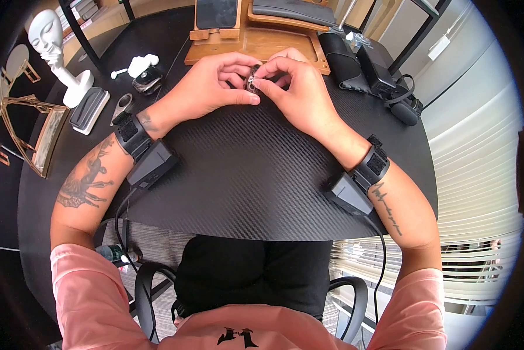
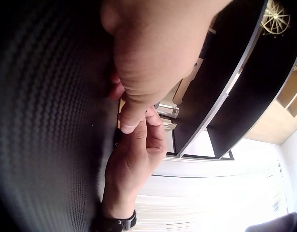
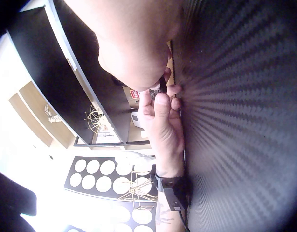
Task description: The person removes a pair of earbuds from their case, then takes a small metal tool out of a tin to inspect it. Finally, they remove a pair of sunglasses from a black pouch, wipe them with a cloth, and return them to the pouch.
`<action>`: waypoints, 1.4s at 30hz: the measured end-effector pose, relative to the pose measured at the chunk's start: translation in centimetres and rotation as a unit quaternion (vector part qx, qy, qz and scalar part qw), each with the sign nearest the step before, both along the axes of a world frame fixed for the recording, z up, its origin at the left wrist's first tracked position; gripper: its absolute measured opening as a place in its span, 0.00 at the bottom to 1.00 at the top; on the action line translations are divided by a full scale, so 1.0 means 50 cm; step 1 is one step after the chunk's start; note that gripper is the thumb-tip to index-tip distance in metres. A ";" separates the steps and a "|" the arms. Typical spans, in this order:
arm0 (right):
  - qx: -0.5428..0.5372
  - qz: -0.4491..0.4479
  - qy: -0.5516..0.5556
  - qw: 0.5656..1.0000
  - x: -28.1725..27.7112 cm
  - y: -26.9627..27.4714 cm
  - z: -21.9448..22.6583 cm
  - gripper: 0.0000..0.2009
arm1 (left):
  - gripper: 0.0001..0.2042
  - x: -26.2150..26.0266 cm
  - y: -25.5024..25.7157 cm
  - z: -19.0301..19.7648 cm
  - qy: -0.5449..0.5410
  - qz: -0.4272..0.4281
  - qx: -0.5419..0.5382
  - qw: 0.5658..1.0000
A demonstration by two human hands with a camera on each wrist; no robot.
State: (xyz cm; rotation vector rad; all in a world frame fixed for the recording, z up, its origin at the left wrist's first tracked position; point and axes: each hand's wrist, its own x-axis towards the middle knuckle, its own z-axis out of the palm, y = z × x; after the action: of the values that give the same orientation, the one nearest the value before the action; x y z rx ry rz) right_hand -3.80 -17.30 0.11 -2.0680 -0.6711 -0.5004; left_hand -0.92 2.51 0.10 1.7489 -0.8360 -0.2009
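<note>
Both hands meet over the far part of the black desk, around a small dark and silvery thing (image 1: 252, 83) whose kind I cannot tell. My left hand (image 1: 215, 84) holds it from the left, its fingers curled behind and its thumb below. From the right, my right hand (image 1: 300, 87) pinches it between thumb and index finger. In the right wrist view the dark thing (image 3: 163, 86) shows between the fingers, just above the left thumb. It is hidden behind the hands in the left wrist view.
Behind the hands stands a wooden desk organizer (image 1: 279, 39) holding a dark-screened device (image 1: 217, 14). A white face sculpture (image 1: 54, 52), a small white figure (image 1: 142, 64) and a gold-coloured frame (image 1: 43, 143) are at left. Black cases (image 1: 375, 70) lie at right.
</note>
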 end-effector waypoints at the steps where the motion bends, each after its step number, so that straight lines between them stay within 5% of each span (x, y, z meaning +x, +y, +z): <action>1: 0.002 0.000 0.001 1.000 0.000 0.000 0.000 0.08 | 0.27 0.000 0.000 0.000 -0.001 0.001 0.003 1.000; 42: 0.002 -0.005 0.010 1.000 -0.002 0.000 0.002 0.08 | 0.26 0.003 0.000 -0.003 0.003 -0.009 -0.005 1.000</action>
State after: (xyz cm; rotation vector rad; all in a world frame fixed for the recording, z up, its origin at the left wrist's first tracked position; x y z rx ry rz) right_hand -3.89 -17.31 0.19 -2.0706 -0.6468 -0.4856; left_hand -0.76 2.49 -0.03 1.7311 -0.8473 -0.2125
